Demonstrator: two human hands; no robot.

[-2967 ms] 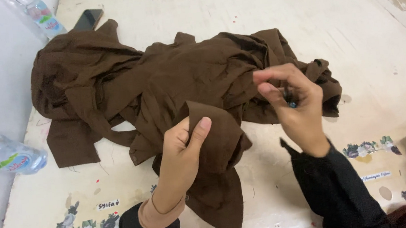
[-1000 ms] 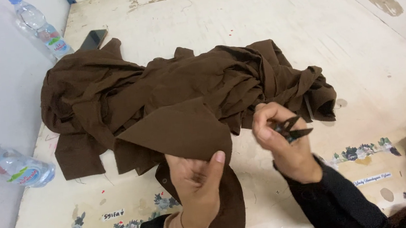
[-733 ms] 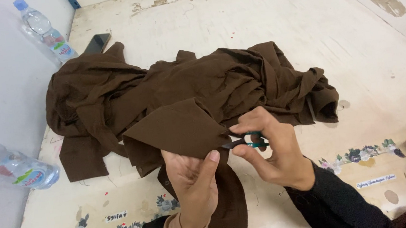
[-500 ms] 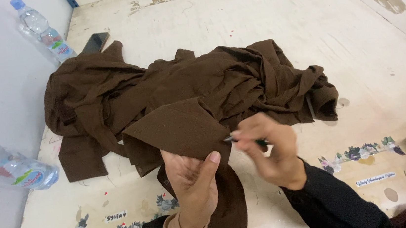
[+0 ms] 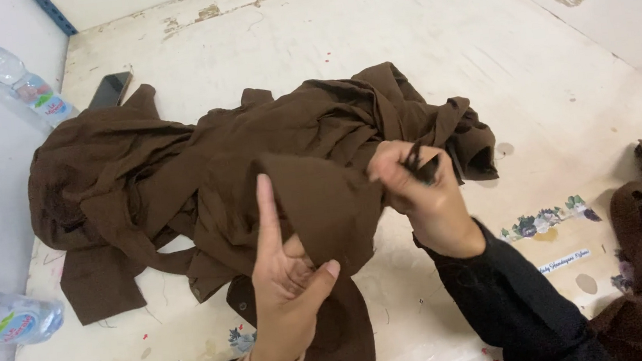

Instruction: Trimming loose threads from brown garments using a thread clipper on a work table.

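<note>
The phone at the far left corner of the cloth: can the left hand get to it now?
Probably not at once: the left hand grips the brown cloth, whose heap lies between it and the phone.

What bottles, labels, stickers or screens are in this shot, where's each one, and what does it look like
Water bottle: top left, lying beside the table, clear plastic, blue cap, blue-and-red label band.
Second water bottle: left edge lower down, on its side, clear, blue, green and red label.
Phone: top left on the table, flat dark rectangle, screen off.
Flower stickers: near edge right of the right hand, small blue and green blooms.
White label strip: just below them, narrow.
</note>
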